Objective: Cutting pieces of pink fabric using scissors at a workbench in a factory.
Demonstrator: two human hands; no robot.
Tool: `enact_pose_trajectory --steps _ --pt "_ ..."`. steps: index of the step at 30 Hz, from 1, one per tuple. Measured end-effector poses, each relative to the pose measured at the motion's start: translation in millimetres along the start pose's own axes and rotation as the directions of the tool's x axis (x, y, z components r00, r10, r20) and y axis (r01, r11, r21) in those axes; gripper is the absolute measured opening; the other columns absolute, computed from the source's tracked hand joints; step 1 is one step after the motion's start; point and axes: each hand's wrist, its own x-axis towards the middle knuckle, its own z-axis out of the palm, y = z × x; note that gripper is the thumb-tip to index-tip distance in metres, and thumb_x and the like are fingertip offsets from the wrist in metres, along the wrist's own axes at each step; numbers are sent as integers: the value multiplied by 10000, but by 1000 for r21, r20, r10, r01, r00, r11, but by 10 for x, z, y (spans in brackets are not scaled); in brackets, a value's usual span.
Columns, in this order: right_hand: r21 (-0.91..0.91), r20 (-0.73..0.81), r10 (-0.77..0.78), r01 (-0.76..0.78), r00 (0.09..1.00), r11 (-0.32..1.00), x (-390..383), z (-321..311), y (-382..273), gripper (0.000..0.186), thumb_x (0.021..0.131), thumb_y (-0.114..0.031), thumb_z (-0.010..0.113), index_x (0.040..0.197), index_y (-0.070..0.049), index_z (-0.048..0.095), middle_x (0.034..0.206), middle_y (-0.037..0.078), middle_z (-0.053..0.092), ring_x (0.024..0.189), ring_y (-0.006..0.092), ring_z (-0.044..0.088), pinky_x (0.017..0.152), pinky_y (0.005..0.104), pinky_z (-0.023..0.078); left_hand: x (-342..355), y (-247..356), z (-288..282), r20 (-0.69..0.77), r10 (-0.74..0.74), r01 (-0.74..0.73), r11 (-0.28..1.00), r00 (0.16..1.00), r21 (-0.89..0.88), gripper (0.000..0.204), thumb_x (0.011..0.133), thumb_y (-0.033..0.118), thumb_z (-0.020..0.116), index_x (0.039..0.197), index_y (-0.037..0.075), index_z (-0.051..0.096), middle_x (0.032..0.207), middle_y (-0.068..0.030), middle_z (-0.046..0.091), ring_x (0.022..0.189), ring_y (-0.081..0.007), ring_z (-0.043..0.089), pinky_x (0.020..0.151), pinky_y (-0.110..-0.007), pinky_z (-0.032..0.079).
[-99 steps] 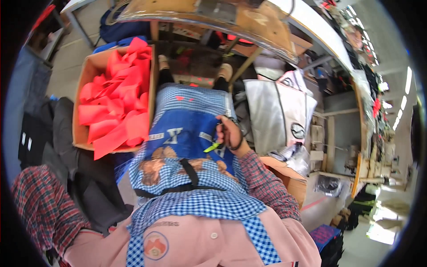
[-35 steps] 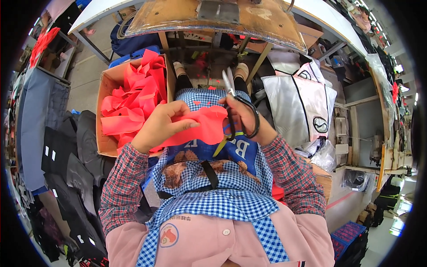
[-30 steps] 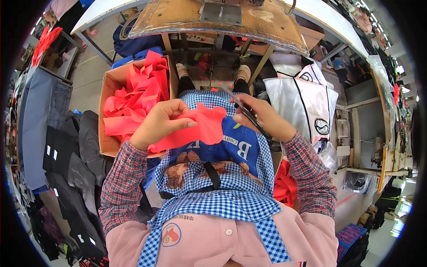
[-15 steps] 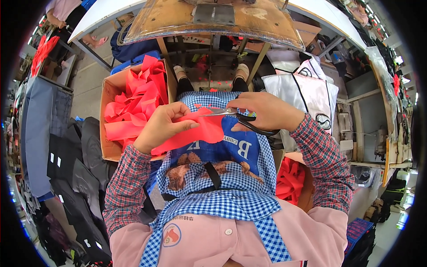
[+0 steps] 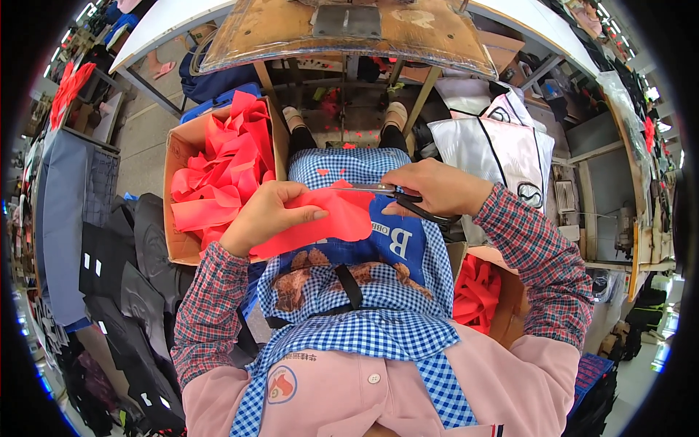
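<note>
Head view: since the frame one second earlier, the scissors (image 5: 386,191) have moved from clear of the red cloth (image 5: 331,218) to its upper edge. The cloth is now over the middle of the apron (image 5: 364,335). Left hand (image 5: 271,215): thumb and fingers clamped on the cloth, above the apron's left part. Right hand (image 5: 429,187): fingers closed around the scissors' handles, above the apron's right part; blades point left, whether parted cannot be told. Left of the apron stands a box (image 5: 183,245) of red strips (image 5: 229,156); right of it, a second box (image 5: 515,302) holding red pieces (image 5: 477,291).
</note>
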Motion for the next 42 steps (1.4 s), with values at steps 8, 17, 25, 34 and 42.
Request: enact_pose_trajectory --steps 8,17,25,34,42 --pt "-11 79 9 -8 997 1000 -27 -41 36 466 917 -458 689 1080 -24 636 825 198 638 705 402 622 620 438 481 39 -25 44 -44 99 -93 986 994 137 306 861 237 793 934 -47 707 670 -59 584 623 -108 524 583 -302 440" --pt "-114 66 -3 10 998 993 34 -266 -42 503 919 -530 649 1042 -43 628 762 187 600 688 378 610 603 439 456 74 56 104 -83 116 -93 967 990 238 317 864 242 777 925 -59 695 640 -109 545 586 -138 512 570 -323 431" --pt "-10 -146 59 -61 987 998 -20 -335 143 410 943 -437 679 1086 -57 623 729 155 583 616 273 597 577 389 445 276 193 190 -239 228 -198 970 944 142 255 906 181 731 1045 -33 716 766 -106 678 716 -82 616 656 -267 499" --pt "769 -348 673 -212 652 603 -491 -25 217 348 1058 -360 496 1157 -38 585 681 -34 472 506 53 451 458 216 400 1395 714 132 -479 449 -556 825 754 -101 256 970 161 678 1123 -43 701 888 20 693 768 -27 578 687 -214 494" --pt "919 -317 838 -76 445 388 -864 230 463 374 1041 -398 531 1133 -39 585 685 -39 506 499 55 472 434 222 388 2439 1026 -16 -577 345 -656 554 741 -512 221 975 150 677 1113 -21 705 992 -1 709 839 -47 606 750 -224 501"
